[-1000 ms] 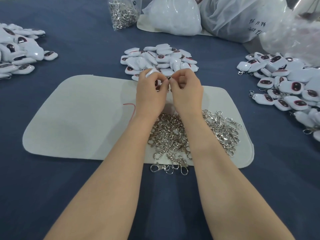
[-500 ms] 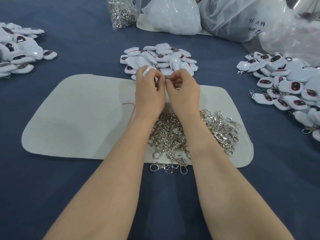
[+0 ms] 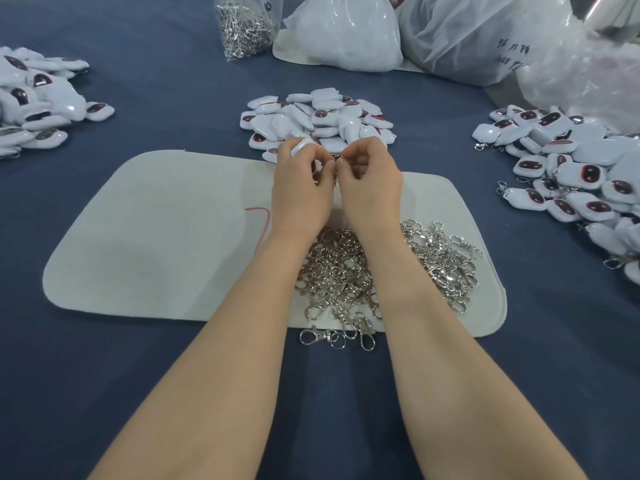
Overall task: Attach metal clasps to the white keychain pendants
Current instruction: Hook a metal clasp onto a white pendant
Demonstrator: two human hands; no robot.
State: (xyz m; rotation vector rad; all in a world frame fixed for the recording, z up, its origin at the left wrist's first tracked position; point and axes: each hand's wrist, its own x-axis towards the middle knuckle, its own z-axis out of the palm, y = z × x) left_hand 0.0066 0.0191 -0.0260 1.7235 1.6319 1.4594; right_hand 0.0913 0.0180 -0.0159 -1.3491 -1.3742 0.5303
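Note:
My left hand [image 3: 301, 188] pinches a white pendant [image 3: 300, 145] whose top edge shows above the fingers. My right hand [image 3: 370, 181] pinches a small metal clasp [image 3: 335, 172], mostly hidden between the fingertips, right against the pendant. Both hands meet above the far edge of a white felt mat [image 3: 166, 244]. A heap of silver clasps [image 3: 349, 271] lies on the mat under my wrists. A pile of white pendants [image 3: 315, 116] with dark red windows sits just beyond my hands.
More pendants are heaped at the far left [image 3: 34, 102] and, with clasps on them, at the right [image 3: 568, 168]. A clear bag of clasps [image 3: 246, 26] and large plastic bags [image 3: 346, 32] stand at the back on the dark blue cloth [image 3: 138, 393].
Both hands have shifted slightly left and toward me, fingertips still pressed together on the pendant and clasp.

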